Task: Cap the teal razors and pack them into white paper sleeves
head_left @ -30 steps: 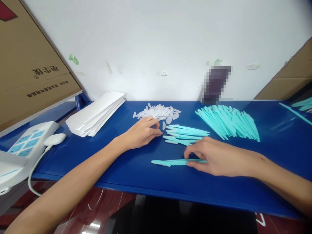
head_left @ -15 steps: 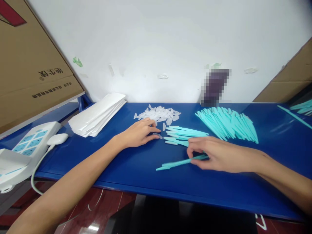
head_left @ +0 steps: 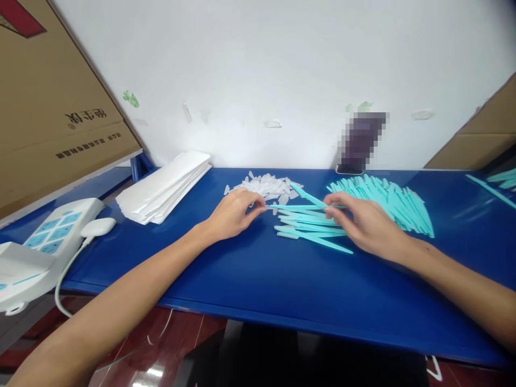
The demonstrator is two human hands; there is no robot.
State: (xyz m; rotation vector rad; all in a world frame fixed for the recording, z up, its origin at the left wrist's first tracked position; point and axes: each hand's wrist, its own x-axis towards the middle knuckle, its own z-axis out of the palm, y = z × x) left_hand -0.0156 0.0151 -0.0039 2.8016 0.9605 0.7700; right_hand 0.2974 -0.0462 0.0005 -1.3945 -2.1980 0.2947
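Observation:
My left hand (head_left: pixel 239 212) is closed in a pinch on a small translucent blade cap (head_left: pixel 268 207). The cap meets the tip of a turquoise eyebrow razor (head_left: pixel 296 207); whether it is fully over the blade I cannot tell. My right hand (head_left: pixel 357 217) grips this razor by its handle, along with a second razor (head_left: pixel 307 194) that points up and to the left. Below them lies a small group of razors (head_left: pixel 310 227), with pale caps at their left ends. Behind my left hand spreads a heap of translucent caps (head_left: pixel 268 185).
A large pile of turquoise razors (head_left: pixel 387 201) lies at the right, before a pixelated phone-like object (head_left: pixel 363 142) leaning on the wall. White paper sleeves (head_left: pixel 163 185) are stacked at the left, near a power strip (head_left: pixel 52 236) with a plugged-in cable. Cardboard (head_left: pixel 52 107) stands at far left.
My right hand has lifted the razors up and away from the front of the table. My left hand has moved slightly up, bringing the cap to a razor's tip.

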